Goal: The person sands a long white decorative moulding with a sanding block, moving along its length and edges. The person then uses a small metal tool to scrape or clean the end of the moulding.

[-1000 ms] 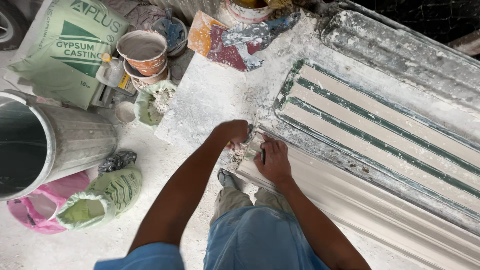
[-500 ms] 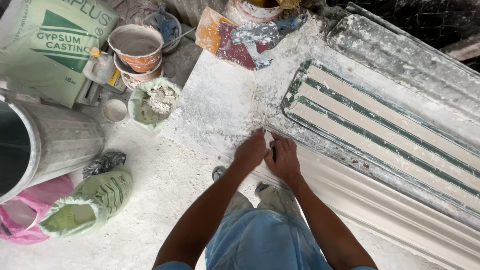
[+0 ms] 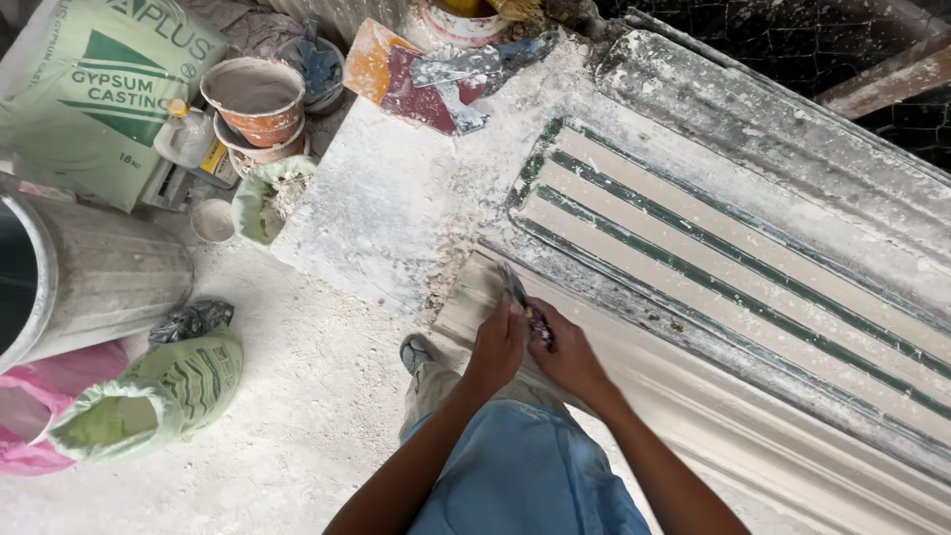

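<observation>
Hands (image 3: 530, 347) w/ scraper (image 3: 525, 302) over dusty plaster moulding (image 3: 792, 446).

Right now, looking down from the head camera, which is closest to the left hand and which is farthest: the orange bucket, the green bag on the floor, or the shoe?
From the left hand:
1. Shoe, just to its left on the floor.
2. Green bag, farther left, lying open beside the metal bin.
3. Orange bucket, up at the top left, by the big sack.

Both forearms reach forward and converge — left hand (image 3: 498, 347) and right hand (image 3: 567, 357) pressed side by side, fingers curled.
</observation>
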